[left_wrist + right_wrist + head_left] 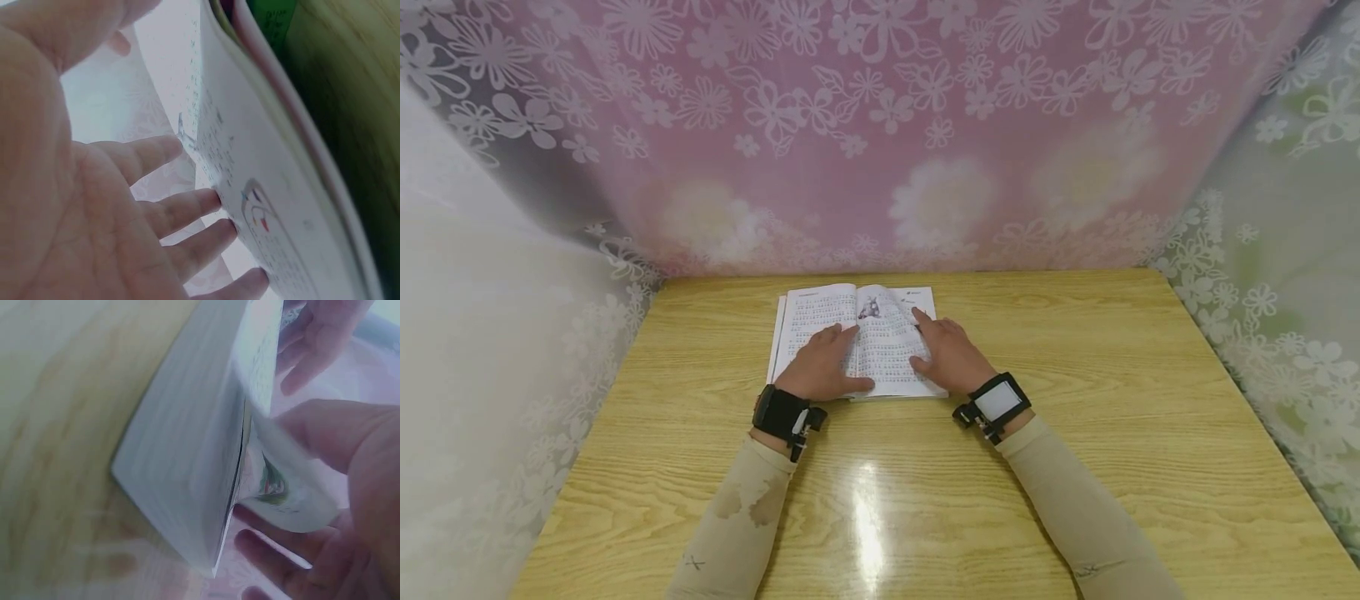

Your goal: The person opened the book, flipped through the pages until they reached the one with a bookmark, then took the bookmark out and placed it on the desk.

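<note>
An open book (808, 315) with printed text lies near the table's far edge. My left hand (820, 367) rests over its lower left page, thumb reaching past the center fold. In the left wrist view, the outstretched fingers (187, 209) touch the page with their tips. On the book's right side is my right hand (955, 358), thumb and forefinger spread apart. A single page (290, 497) bows up off the thick stack beneath, between the right thumb (325, 428) and the fingers, which do not close together on it. A small grey picture (869, 309) shows on that raised page.
The wood-grain table (1112, 400) extends around the book on both sides and in front. A pink flowered curtain (850, 167) hangs behind the far edge, with pale flowered sheeting (497, 333) at the sides. Black camera straps (1000, 400) circle both wrists.
</note>
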A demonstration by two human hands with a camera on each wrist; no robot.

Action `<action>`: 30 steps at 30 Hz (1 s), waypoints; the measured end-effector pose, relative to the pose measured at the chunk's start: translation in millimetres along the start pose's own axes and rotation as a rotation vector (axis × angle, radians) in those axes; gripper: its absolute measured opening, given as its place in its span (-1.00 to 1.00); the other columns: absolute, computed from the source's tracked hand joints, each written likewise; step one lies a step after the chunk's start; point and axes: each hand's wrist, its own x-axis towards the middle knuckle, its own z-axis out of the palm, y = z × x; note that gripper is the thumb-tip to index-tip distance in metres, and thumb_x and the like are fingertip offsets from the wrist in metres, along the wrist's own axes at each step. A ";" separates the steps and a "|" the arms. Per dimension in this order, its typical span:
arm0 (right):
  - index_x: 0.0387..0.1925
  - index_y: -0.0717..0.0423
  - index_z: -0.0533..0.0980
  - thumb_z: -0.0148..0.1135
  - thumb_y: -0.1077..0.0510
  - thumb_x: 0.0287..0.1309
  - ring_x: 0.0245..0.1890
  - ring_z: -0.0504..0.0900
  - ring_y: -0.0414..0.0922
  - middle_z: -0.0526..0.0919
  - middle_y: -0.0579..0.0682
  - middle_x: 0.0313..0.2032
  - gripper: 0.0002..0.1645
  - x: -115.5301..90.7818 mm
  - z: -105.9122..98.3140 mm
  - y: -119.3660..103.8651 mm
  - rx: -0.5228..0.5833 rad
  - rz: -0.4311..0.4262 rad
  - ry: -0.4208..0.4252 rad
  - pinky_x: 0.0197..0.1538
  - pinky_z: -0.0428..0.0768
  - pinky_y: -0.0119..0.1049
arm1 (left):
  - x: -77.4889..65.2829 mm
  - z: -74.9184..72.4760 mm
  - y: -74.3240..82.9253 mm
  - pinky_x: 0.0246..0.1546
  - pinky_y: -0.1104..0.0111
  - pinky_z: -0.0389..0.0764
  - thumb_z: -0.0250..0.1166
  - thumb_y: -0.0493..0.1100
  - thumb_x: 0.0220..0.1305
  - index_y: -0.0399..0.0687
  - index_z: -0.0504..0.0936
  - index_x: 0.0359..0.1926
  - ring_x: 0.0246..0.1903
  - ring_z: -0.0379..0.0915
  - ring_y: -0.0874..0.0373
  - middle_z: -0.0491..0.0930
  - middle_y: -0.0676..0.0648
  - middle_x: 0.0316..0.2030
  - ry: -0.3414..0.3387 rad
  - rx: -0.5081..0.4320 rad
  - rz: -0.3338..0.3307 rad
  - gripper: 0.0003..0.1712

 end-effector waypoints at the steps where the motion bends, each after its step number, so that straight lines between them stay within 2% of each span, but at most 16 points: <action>1: 0.50 0.18 -0.04 0.22 -0.10 0.20 0.20 0.39 0.06 0.52 0.09 0.14 0.02 -0.3 0.0 -0.2 0.010 -0.006 0.007 0.32 0.16 -0.08 | 0.1 0.5 1.0 0.28 -0.01 0.14 0.28 0.47 -0.02 0.01 0.02 0.52 0.40 -0.10 -0.18 -0.01 -0.28 0.43 -0.004 0.002 -0.003 0.23; 5: 0.48 0.15 0.00 0.19 -0.11 0.22 -0.08 0.57 -0.05 0.60 0.09 -0.04 -0.03 -0.9 -0.8 -2.0 0.069 -0.022 0.034 -0.02 0.50 -0.14 | -0.2 3.3 6.3 0.31 -0.11 -0.04 0.32 0.54 -0.17 0.08 -0.06 0.54 0.42 -0.24 -0.20 -0.11 -0.28 0.45 -0.011 -0.003 0.002 0.36; 7: 0.48 0.14 -0.02 0.16 -0.13 0.24 -0.23 0.59 -0.13 0.61 0.05 -0.11 -0.05 -0.8 -0.9 -2.9 0.103 -0.039 0.040 -0.21 0.54 -0.22 | -0.6 4.7 9.0 0.31 -0.14 -0.11 0.33 0.55 -0.19 0.12 -0.11 0.55 0.43 -0.28 -0.19 -0.14 -0.27 0.46 -0.009 0.010 0.004 0.39; 9: 0.49 0.12 -0.05 0.11 -0.17 0.28 -0.32 0.59 -0.17 0.60 0.01 -0.13 -0.06 -0.8 -1.3 -4.0 0.170 -0.060 0.043 -0.30 0.54 -0.27 | -1.0 5.7 11.2 0.30 -0.16 -0.14 0.33 0.53 -0.17 0.10 -0.14 0.55 0.43 -0.28 -0.19 -0.13 -0.27 0.46 0.009 0.021 0.013 0.40; 13: 0.53 0.00 -0.21 -0.10 -0.33 0.36 -0.32 0.61 -0.17 0.57 -0.01 -0.09 -0.04 -1.3 -3.1 -8.1 0.343 -0.082 0.000 -0.28 0.55 -0.24 | -0.2 5.4 13.0 0.28 -0.17 -0.07 0.31 0.46 -0.05 0.05 -0.14 0.55 0.40 -0.13 -0.18 0.00 -0.26 0.43 0.087 0.037 0.031 0.31; 14: 0.53 -0.03 -0.25 -0.17 -0.36 0.37 -0.22 0.62 -0.13 0.56 0.04 -0.01 -0.05 -1.8 -4.0 -9.5 0.376 -0.082 -0.011 -0.20 0.56 -0.20 | 0.6 4.8 12.7 0.28 -0.15 -0.02 0.30 0.44 0.00 0.04 -0.12 0.55 0.38 -0.06 -0.17 0.05 -0.24 0.41 0.114 0.031 0.035 0.27; 17: 0.53 -0.10 -0.37 -0.32 -0.39 0.40 -0.06 0.59 -0.05 0.53 0.10 0.05 -0.07 -2.6 -6.2 -12.8 0.410 -0.074 -0.020 -0.04 0.53 -0.11 | 3.4 0.4 11.2 0.13 -0.03 0.32 0.26 0.30 0.14 0.01 -0.03 0.53 0.24 0.23 -0.15 0.24 -0.22 0.32 0.206 -0.033 0.011 0.09; 19: 0.53 -0.08 -0.41 -0.35 -0.37 0.42 -0.01 0.58 -0.03 0.53 0.10 0.06 -0.08 -2.5 -6.7 -13.0 0.398 -0.074 -0.009 0.02 0.51 -0.09 | 4.5 -3.4 9.1 -0.07 0.05 0.50 0.22 0.20 0.22 0.00 0.07 0.50 0.11 0.38 -0.12 0.34 -0.20 0.25 0.284 -0.113 -0.030 -0.06; 21: 0.53 -0.06 -0.39 -0.30 -0.34 0.43 0.05 0.55 -0.06 0.53 0.05 0.09 -0.08 -2.1 -6.1 -12.1 0.375 -0.066 -0.009 0.10 0.47 -0.12 | 5.1 -6.8 6.1 -0.26 0.12 0.55 0.19 0.10 0.26 0.00 0.16 0.47 -0.01 0.47 -0.08 0.44 -0.18 0.17 0.369 -0.174 -0.082 -0.18; 23: 0.54 0.01 -0.24 -0.22 -0.32 0.42 0.16 0.48 -0.07 0.48 0.04 0.18 -0.08 -1.8 -4.2 -9.8 0.308 -0.065 -0.029 0.19 0.40 -0.14 | 5.0 -9.5 3.0 -0.35 0.14 0.54 0.18 0.02 0.26 0.00 0.21 0.44 -0.08 0.51 -0.05 0.48 -0.17 0.10 0.446 -0.209 -0.130 -0.25; 24: 0.53 0.06 -0.12 -0.17 -0.31 0.41 0.20 0.44 -0.06 0.45 0.04 0.21 -0.10 -1.7 -3.2 -8.6 0.264 -0.073 -0.047 0.21 0.37 -0.15 | 5.0 -10.3 0.9 -0.32 0.13 0.55 0.20 -0.01 0.26 -0.01 0.20 0.44 -0.07 0.50 -0.07 0.48 -0.17 0.09 0.473 -0.214 -0.146 -0.24; 27: 0.40 0.11 0.25 -0.01 -0.24 0.36 0.31 0.28 -0.02 0.35 0.07 0.29 -0.24 -1.9 0.4 -5.8 0.114 -0.108 -0.091 0.30 0.24 -0.15 | 4.8 -11.9 -3.9 -0.30 0.07 0.54 0.28 -0.10 0.19 -0.03 0.12 0.47 -0.05 0.46 -0.14 0.43 -0.22 0.09 0.505 -0.204 -0.194 -0.13; 30: 0.24 0.09 0.45 0.08 -0.17 0.32 0.33 0.24 0.04 0.33 0.10 0.30 -0.39 -2.6 2.7 -4.3 0.025 -0.149 -0.096 0.33 0.20 -0.12 | 3.6 -11.2 -8.0 -0.20 -0.01 0.51 0.36 -0.14 0.12 -0.06 0.06 0.49 0.04 0.34 -0.25 0.33 -0.31 0.15 0.483 -0.183 -0.225 -0.02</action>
